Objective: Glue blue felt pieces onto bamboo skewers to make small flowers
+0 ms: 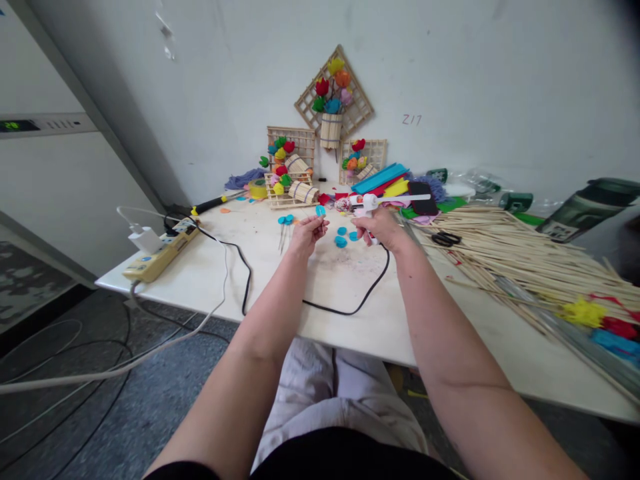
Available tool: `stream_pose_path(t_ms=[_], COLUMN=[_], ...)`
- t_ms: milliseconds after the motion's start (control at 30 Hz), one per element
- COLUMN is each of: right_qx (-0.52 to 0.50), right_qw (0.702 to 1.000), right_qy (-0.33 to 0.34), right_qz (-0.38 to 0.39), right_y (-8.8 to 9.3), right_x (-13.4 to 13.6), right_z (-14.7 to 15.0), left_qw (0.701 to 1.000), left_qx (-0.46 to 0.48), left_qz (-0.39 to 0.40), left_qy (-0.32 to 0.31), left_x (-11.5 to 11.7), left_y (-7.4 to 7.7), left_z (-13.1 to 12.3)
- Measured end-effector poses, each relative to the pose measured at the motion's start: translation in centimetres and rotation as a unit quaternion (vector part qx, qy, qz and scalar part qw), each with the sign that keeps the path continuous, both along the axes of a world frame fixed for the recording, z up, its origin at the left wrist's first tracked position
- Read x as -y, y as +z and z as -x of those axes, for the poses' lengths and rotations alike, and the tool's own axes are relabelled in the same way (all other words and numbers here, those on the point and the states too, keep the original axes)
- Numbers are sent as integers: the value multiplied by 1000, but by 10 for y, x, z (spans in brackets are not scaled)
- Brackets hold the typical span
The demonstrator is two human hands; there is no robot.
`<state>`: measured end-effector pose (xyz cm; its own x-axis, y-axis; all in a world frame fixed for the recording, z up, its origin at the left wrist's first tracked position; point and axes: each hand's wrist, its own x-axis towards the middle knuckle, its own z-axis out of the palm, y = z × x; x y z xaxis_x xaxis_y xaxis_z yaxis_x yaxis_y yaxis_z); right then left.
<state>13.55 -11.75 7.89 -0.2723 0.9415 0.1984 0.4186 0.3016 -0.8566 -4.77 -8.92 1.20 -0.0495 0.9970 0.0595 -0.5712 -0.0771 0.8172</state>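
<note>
My left hand (310,235) pinches a thin stem topped by a blue petal piece (321,210). In my right hand (383,229) is a white hot glue gun (369,203), its nozzle pointing left toward that petal; a glue stick (405,197) sticks out of its back. Between the hands, several loose blue petals (341,242) lie on the table. Left of my left hand, stems with blue petal tops (285,219) rest on the tabletop. The glue gun's black cord (350,312) curves across the table in front of me.
Wooden lattice frames with colourful flowers (334,100) stand against the wall. A yellow power strip (163,250) with plugs sits at the left edge. On the right are many thin wooden sticks (520,247), black scissors (446,238) and a dark tumbler (590,208).
</note>
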Motion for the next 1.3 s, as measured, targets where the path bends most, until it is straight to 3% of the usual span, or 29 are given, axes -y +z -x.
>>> stream_pose_path(t_ms=[133,233,333,500,667,833,1033,1200,1300], right_qx=[139,297,402,477,488,515,532,561,552], right_qw=[984,934,886,855,851,843,836,818,824], right_qy=[-106,-185,-215,-196,-192,-145,-116,-73,-86], right_qz=[-36,-72,-87,-57,-14,48,66,101,94], right_y=[-1,-4,-9,-12,-17,-26,-34,-26,-16], right_x=[-9,-17,-20,-18,-21,-25,-27,-30,-28], right_z=[-10,-17,-21,-17,-9,-5,-8,-16,-23], left_qw=[1000,1000,1000,1000,999,998,998,999,1000], left_qx=[-5,-9,-5,-2,19,31,19,1,-19], left_qz=[0,4,7,8,-2,-2,-1,-10,-19], left_qy=[4,5,9,18,37,49,53,39,8], left_x=[0,-1,-1,-1,-4,-7,-6,-5,-3], left_y=[0,1,2,3,1,0,0,1,1], left_z=[0,-1,-1,1,7,9,9,7,4])
